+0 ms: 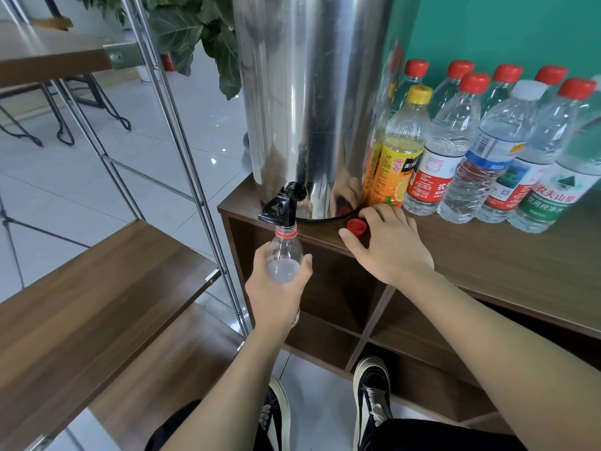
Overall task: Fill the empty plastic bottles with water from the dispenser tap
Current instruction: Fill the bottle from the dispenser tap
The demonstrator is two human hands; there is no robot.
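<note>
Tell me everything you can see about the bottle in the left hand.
The bottle is clear, thin-looking plastic with a red ring at its neck and no cap. It stands roughly upright, its open mouth right under the black tap of the steel dispenser, in front of the cabinet edge. The left hand grips its body from below, hiding the lower part. It looks mostly empty; no stream of water is visible.

Bottles (481,151) stand right of the dispenser (312,92) on the cabinet (507,255).
</note>
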